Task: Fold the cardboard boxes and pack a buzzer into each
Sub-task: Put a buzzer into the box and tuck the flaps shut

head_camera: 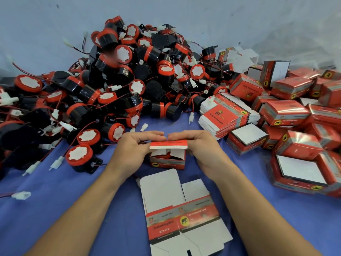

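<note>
A small red cardboard box (167, 163) stands on the blue cloth at the centre, with a red-and-black buzzer (163, 156) partly visible inside it. My left hand (135, 145) and my right hand (199, 146) hold the box from both sides, fingertips on its red top lid, which is bent over the opening. Two white side flaps point inward under the lid. A flat, unfolded box blank (181, 211) lies on the cloth just in front of the box, between my forearms.
A big heap of red-and-black buzzers (118, 78) with red wires and white plugs fills the left and back. A stack of flat box blanks (227, 115) lies at the right. Several folded red boxes (295, 126) are piled at the far right, against a grey wall.
</note>
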